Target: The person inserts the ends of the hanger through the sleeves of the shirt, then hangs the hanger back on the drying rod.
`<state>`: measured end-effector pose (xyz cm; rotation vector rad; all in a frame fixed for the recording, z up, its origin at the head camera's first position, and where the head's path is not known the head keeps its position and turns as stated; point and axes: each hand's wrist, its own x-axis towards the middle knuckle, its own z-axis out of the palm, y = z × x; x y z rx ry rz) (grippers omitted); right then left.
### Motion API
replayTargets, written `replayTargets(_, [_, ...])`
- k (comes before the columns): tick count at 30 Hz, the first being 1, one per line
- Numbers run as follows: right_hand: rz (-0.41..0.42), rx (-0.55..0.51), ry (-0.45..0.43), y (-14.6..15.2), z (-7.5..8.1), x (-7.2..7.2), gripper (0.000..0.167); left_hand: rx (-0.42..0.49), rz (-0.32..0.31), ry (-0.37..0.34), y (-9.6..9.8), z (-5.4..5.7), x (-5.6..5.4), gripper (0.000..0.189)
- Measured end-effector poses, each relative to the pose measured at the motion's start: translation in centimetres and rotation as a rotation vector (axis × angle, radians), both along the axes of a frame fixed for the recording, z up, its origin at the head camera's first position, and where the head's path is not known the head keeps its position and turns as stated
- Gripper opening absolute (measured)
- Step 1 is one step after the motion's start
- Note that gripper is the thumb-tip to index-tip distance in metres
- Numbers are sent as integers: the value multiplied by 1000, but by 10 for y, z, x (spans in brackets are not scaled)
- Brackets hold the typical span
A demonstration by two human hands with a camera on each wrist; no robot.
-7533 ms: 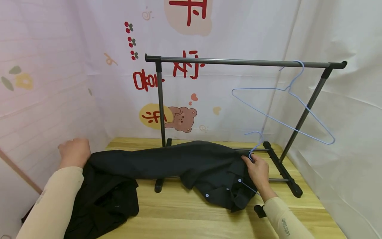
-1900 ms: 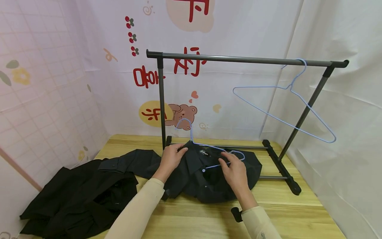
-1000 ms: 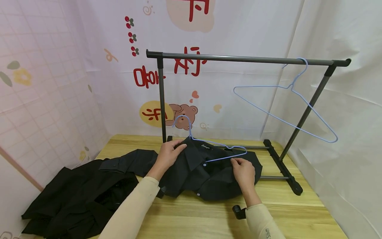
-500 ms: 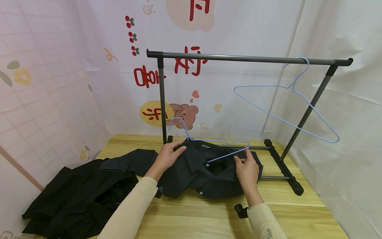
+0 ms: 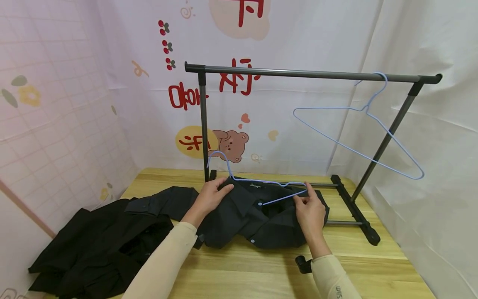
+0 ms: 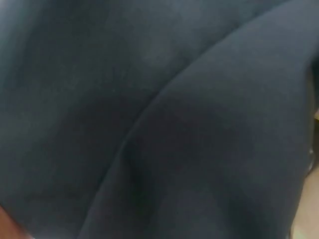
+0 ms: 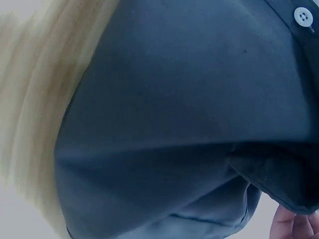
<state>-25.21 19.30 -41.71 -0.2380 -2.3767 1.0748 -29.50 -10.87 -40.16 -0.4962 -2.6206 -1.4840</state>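
A dark button-up shirt (image 5: pixel 231 224) lies gathered across the middle of the table. My left hand (image 5: pixel 209 199) grips it beside the collar, thumb on top. A blue wire hanger (image 5: pixel 257 180) is partly in the shirt: its hook rises above my left hand, one end disappears under the cloth, and the other end sticks out by the neck opening. My right hand (image 5: pixel 310 211) pinches the front edge of the opening, its index finger at the hanger's exposed end. Dark cloth fills the left wrist view. In the right wrist view, fingertips (image 7: pixel 294 224) show at the shirt's edge.
Behind the shirt stands a dark metal clothes rack (image 5: pixel 284 73). A second blue hanger (image 5: pixel 336 143) hangs bare at its right end. Black cloth (image 5: pixel 89 249) is heaped at the table's left, with a shirt sleeve (image 5: pixel 157 202) reaching over it. A printed curtain (image 5: pixel 298 37) closes the back.
My left hand has come from the far left to the collar. My right hand has left the hook for the opening's front edge, then risen to the hanger's end. The hook has shifted left.
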Motion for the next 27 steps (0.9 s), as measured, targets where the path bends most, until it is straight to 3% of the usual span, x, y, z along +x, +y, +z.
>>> replayTargets(4, [60,62,-1,6,0,-3,49,-43,-8,16,-9,-2,-2,45])
replayTargets(8, [104,168,36,10,-1,-7,37,-96,-5,91,-16,-3,-4,36])
replayTargets(13, [105,280,95,8,-4,-6,41,-142,1,166,-14,-3,-5,20])
replayTargets(18, [77,283,150,5,-4,-5,44,-127,-53,151,-11,-4,-2,20])
replayTargets(21, [90,297,178,7,-4,-6,44,-161,-75,176,-14,-5,-4,20])
replayTargets(25, [162,325,151,12,-1,-7,45,-221,-95,191,-22,-7,-9,18])
replayTargets(27, [221,324,112,15,0,-7,46,-234,-108,162,-26,-7,-12,20])
